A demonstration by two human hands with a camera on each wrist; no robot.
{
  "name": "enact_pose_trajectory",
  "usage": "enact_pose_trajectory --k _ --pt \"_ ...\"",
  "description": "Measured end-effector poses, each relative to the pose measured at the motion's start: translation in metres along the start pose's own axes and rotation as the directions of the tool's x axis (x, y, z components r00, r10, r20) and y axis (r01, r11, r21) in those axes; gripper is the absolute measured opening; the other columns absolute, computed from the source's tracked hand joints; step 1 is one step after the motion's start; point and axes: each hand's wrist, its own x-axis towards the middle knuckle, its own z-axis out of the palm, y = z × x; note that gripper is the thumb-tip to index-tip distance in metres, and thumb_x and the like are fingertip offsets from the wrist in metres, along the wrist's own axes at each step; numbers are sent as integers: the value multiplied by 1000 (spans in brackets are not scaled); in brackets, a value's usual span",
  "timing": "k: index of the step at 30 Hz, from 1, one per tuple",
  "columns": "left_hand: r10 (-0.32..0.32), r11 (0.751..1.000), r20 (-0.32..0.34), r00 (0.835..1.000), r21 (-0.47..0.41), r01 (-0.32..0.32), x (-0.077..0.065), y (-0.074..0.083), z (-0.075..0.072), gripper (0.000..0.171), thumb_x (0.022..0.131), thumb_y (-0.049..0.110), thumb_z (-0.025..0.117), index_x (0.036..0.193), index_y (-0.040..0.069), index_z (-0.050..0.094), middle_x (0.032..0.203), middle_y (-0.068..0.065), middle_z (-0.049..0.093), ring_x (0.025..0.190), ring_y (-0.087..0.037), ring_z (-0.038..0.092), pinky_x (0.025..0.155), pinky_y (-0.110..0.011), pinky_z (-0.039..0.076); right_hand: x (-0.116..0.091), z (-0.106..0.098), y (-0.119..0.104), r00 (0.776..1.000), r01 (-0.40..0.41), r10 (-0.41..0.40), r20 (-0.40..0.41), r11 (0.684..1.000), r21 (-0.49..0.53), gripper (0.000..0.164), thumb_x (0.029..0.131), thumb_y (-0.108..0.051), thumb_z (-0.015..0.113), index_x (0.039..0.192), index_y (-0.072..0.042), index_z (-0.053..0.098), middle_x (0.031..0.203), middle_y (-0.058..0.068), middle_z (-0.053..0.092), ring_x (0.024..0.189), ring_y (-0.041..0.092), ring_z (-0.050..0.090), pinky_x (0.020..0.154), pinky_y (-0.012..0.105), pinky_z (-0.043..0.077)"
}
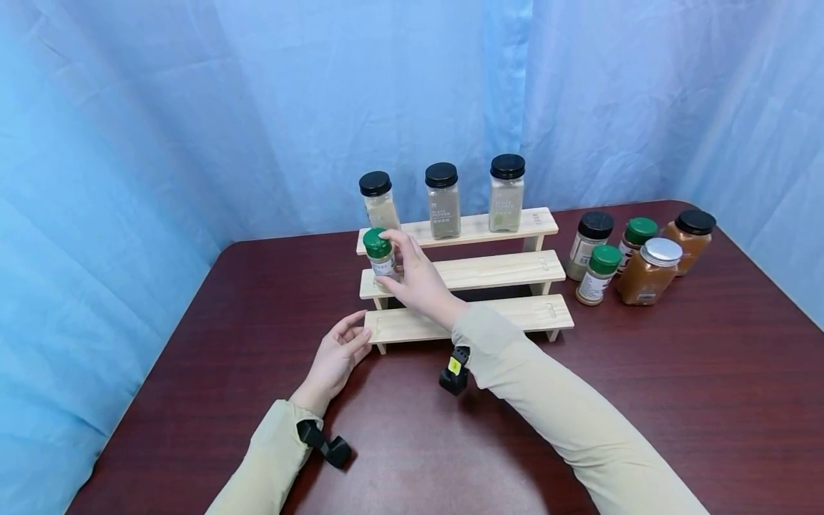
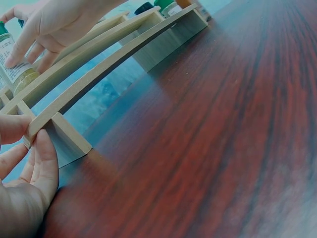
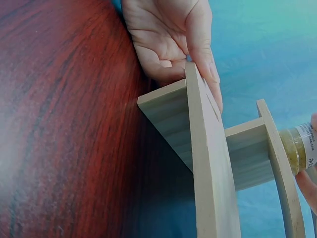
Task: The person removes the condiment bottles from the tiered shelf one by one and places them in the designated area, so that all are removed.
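A three-tier wooden rack [image 1: 502,270] stands on the table. My right hand [image 1: 421,280] grips a small spice jar [image 1: 384,265] with a green lid at the left end of the middle tier. The jar is upright; in the right wrist view the base of this spice jar [image 3: 292,151] meets the tier's board. My left hand [image 1: 336,355] pinches the left end of the lowest tier [image 1: 412,326], thumb above and fingers below, as the left wrist view shows. Three black-lidded spice jars, the left one [image 1: 383,209], the middle one [image 1: 443,205] and the right one [image 1: 506,198], stand on the top tier.
Right of the rack, several jars stand close together: a green-lidded jar [image 1: 595,277], a silver-lidded jar [image 1: 649,275], a black-lidded jar [image 1: 584,247] and others behind. Blue curtains [image 1: 270,107] hang around the dark red table [image 1: 257,286].
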Motion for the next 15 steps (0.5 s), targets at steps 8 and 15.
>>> enact_pose_trajectory --k 8,15 --pt "-4 1000 -1 1000 -3 4 0 -2 -1 50 94 -6 47 142 -4 32 82 9 57 73 0 57 70 -13 49 -5 -1 2 1000 -25 25 -11 999 40 66 85 -3 68 136 -15 28 121 19 48 104 30 59 86 37 53" --pt "-3 1000 3 1000 8 3 0 0 0 50 95 -5 47 142 -4 31 82 8 56 74 0 56 70 -14 49 -14 -5 -1 1000 -5 6 -15 998 57 67 85 -3 68 136 -14 27 127 18 46 114 29 53 89 37 52"
